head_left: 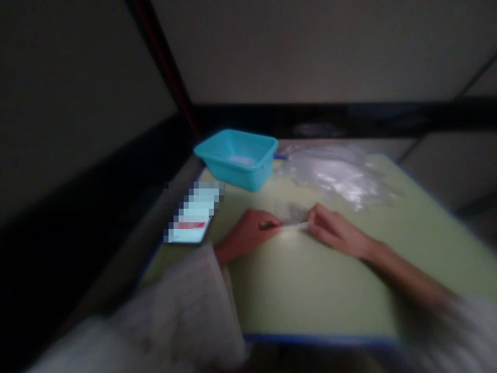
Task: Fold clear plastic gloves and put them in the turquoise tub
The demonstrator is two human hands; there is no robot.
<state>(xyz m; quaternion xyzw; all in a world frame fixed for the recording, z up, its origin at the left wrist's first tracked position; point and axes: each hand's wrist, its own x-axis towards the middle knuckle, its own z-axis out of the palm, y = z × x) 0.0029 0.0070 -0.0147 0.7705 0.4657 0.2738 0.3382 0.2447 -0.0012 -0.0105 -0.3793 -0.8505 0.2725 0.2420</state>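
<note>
Over the middle of the table, my left hand (256, 228) pinches one end of a thin whitish strip (294, 226) with thumb and fingertips. At the strip's other end, my right hand (334, 230) is closed, with its fingers curled in a pinch. The strip runs nearly level between the two hands. Just behind it shows a small greyish, see-through patch (297, 211). Blur hides whether that patch and the strip are one piece, and its exact kind cannot be made out.
A turquoise plastic basin (248, 176) stands at the table's back left, with something pale inside. Clear plastic bags (337, 173) lie heaped at the back right. A phone (196, 215) with a lit screen lies at the left edge. The yellow-green table (318, 305) has a blue rim.
</note>
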